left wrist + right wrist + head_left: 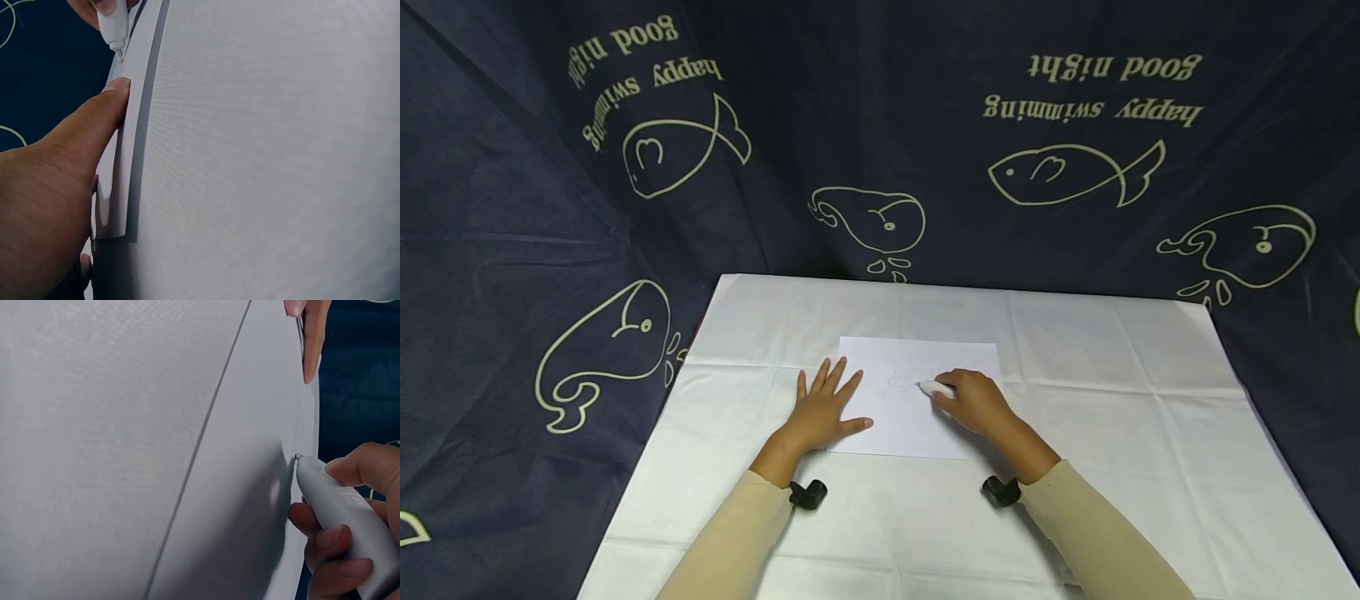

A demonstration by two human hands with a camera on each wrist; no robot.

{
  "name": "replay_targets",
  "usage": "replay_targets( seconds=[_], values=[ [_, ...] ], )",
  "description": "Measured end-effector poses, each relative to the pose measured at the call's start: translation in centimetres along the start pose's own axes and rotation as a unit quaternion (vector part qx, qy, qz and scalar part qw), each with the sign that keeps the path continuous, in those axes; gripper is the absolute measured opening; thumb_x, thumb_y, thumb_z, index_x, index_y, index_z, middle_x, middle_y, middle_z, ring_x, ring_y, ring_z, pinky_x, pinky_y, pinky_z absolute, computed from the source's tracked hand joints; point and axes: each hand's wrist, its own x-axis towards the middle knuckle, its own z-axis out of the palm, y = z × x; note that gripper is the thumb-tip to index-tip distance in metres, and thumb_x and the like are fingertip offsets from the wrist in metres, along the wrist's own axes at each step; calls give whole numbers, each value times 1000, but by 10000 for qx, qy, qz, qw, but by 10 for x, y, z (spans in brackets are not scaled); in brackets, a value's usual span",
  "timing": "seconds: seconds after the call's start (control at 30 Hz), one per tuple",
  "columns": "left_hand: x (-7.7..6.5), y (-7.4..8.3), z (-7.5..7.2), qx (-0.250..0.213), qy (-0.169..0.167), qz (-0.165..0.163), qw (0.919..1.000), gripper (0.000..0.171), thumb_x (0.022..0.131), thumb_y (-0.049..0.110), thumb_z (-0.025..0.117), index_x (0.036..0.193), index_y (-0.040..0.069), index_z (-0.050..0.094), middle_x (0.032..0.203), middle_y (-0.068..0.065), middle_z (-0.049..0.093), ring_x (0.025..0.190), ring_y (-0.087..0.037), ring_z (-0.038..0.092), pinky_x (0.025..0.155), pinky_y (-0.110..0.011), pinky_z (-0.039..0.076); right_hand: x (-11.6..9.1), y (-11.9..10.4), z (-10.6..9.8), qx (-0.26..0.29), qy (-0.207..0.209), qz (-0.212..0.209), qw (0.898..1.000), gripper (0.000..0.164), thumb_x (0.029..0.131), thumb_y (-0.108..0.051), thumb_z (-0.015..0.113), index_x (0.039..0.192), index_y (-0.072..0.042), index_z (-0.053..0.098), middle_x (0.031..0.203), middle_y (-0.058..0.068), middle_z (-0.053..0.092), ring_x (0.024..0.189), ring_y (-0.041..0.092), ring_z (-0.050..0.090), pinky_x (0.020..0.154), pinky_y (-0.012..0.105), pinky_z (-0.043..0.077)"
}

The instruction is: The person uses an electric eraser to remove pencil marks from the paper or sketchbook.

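Note:
A sheet of white paper (887, 433) lies on the white cloth with faint thin strokes (895, 381) near its middle. My left hand (822, 417) rests spread over the paper's left edge, thumb pointing toward the right. In the left wrist view, that thumb (94, 119) presses close along the paper. My right hand (976, 402) grips a thick white pen (340, 509) with a narrow tip, its fingers curled round the body. The tip meets the paper just right of the strokes, and the pen's shadow falls across the sheet in the right wrist view.
The creased white cloth (1120, 467) covers the table around the paper. Behind and beside the table hangs a dark blue curtain (865, 100) printed with fish, whales and lettering. A small black wrist camera (808, 495) sits at the left wrist, another (1001, 492) at the right.

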Motion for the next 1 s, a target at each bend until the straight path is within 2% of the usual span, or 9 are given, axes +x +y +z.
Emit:
replay_targets(
  seconds=[0.1,0.3,0.57,1.0],
  values=[
    [0,0,-1,5,-8,-7,10000,90,93,66,58,163,24,22,172,-10,2,159,-38,-4,119,-73,-5,-2,0,-2,9,-10,42,10000,28,92,-22,72,113,-4,76,109,14,76,102,34,71,89,50,56],
    [0,2,-3,-16,-27,-6,10000,89,93,65,59,163,23,22,172,-11,2,159,-38,-4,119,-73,-5,-4,-1,-2,91,76,-16,9999,27,90,-19,73,112,-3,76,105,14,76,95,32,71,83,49,56],
    [-1,3,-4,-53,-39,-14,10000,88,93,64,59,163,23,24,172,-11,3,159,-39,-3,119,-73,-5,-1,-1,0,75,-6,38,10000,30,92,-22,72,115,-3,75,113,16,75,105,36,71,91,52,55],
    [-1,3,-3,-13,6,4,10000,89,93,65,59,163,23,24,172,-12,5,159,-39,-2,119,-73,-4,-1,-3,-3,43,-12,105,9999,30,92,-23,72,115,-5,76,112,14,76,105,35,71,91,51,55]
  ],
)
